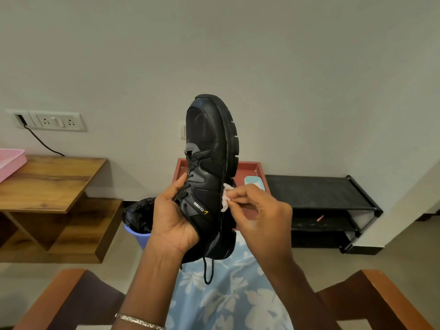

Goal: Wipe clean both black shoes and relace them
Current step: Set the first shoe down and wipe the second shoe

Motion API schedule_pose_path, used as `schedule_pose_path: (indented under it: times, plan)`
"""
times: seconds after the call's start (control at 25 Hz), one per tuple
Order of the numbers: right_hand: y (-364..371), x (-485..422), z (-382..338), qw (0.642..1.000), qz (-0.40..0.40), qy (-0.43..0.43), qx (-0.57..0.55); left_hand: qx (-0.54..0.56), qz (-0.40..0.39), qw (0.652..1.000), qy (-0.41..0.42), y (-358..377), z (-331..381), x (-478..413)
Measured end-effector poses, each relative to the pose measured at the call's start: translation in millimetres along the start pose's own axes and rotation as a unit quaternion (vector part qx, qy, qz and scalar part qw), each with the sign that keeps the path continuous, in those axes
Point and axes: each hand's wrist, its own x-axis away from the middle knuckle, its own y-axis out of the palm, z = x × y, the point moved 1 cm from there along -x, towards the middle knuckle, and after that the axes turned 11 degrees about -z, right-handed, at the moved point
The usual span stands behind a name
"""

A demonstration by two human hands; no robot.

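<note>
One black shoe hangs toe-up over the lap, left hand curled round its laced throat, right hand pinching a white wipe against the sole's edge; light, stiff-soled, I'd judge, best gripped mid-body.

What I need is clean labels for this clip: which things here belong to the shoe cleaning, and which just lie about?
In the job: shoe, gripped by the left hand; its lace; wipe, pinched by the right hand.

Lying about: bin, rack, red tray, pink tray, table, socket.
</note>
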Motion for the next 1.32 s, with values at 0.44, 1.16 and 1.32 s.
schedule_pose_path:
  times: [0.44, 1.16, 1.32]
  plan:
    - [-7.1, -9.7, -1.7, 0.999, 0.032, -0.006, 0.002, -0.009, 0.011, 1.000, -0.002, -1.9, -2.4, -0.9]
    - [-19.0, -28.7, -8.4, 0.990, 0.100, -0.062, 0.082, -0.031, 0.019, 0.999, -0.025, -2.5, -1.8, -3.7]
    - [-32.9, -51.0, -13.4, 0.979, 0.134, -0.082, 0.130, -0.036, 0.020, 0.999, -0.036, -2.4, -6.1, -4.1]
